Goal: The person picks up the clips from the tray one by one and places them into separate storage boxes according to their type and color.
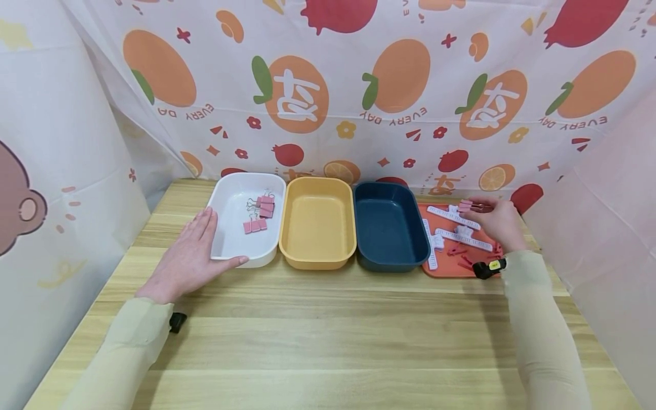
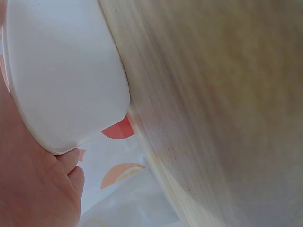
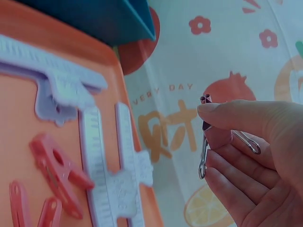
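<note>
My left hand (image 1: 187, 253) rests against the white bin (image 1: 228, 236), its fingers laid along the left rim and its thumb at the front edge. Inside that bin lie several pink binder clips (image 1: 255, 226) with wire handles. At the far right, my right hand (image 1: 501, 223) holds another pink binder clip (image 3: 219, 137) above the orange tray (image 1: 451, 273). The right wrist view shows the thumb on top of this clip and the fingers beneath it, its two silver handles spread apart. White ruler-like clips (image 1: 463, 237) and small red clothespin-like clips (image 3: 59, 172) lie on the tray below.
A yellow bin (image 1: 318, 257) and a dark blue bin (image 1: 392, 261) stand in a row between the white bin and the tray. Behind them hangs a fruit-patterned cloth (image 1: 348, 136). Bare wooden table (image 1: 328, 341) stretches in front of the row.
</note>
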{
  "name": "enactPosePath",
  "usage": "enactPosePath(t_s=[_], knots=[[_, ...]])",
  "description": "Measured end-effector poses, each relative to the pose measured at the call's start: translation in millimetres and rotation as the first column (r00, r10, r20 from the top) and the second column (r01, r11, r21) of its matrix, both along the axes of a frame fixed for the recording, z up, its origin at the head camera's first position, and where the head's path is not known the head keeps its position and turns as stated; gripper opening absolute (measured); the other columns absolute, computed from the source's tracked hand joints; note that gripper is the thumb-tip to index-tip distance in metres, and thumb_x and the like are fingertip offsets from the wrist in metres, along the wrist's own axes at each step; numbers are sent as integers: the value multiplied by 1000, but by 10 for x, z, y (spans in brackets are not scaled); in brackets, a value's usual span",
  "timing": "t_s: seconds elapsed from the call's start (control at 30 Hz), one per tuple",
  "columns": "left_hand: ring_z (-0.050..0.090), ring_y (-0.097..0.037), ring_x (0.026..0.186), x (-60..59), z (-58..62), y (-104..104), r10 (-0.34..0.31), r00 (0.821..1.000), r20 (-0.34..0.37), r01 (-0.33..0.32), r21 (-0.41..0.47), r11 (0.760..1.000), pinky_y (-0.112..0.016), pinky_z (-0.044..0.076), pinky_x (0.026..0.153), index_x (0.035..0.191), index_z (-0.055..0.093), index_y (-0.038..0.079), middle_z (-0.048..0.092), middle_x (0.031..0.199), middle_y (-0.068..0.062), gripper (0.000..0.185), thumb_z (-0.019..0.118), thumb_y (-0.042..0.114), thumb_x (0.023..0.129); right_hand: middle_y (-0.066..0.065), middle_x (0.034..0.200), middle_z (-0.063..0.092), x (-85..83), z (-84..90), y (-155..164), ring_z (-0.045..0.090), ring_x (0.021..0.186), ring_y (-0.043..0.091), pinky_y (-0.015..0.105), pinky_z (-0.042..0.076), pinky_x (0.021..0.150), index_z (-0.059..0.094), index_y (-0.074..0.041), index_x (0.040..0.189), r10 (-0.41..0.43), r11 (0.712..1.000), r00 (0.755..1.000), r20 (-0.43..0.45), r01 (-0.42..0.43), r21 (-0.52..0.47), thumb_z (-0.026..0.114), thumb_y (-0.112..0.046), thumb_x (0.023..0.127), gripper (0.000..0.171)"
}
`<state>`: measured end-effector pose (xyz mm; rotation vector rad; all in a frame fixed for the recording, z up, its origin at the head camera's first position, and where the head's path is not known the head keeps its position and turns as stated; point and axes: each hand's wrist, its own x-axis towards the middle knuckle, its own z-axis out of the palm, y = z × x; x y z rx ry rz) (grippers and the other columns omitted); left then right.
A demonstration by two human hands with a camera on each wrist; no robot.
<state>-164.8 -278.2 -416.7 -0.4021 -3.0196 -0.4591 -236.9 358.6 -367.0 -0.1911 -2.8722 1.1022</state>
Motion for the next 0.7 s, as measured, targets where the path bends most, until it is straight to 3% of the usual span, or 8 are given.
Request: enactPosePath(t_s=[0.4, 0.7], knots=[[4, -45, 152, 2, 4, 2, 2, 1000, 5, -2, 0, 1000, -55, 3, 123, 158, 6, -9, 2, 166, -28, 124, 60, 75, 86, 17, 134, 62, -67, 94, -348, 60, 120, 34, 47, 52, 101, 59, -8, 144, 60, 995, 996, -73, -65, -78, 75, -28, 95, 55], [3, -45, 152, 7, 7, 11, 2, 1000, 13, -2, 5, 1000, -57, 5, 122, 158, 5, -8, 1, 166, -28, 123, 60, 75, 87, 12, 131, 64, -67, 169, -612, 63, 114, 30, 35, 58, 89, 63, -11, 140, 117, 984, 987, -110, -130, -119, 79, -28, 92, 54]])
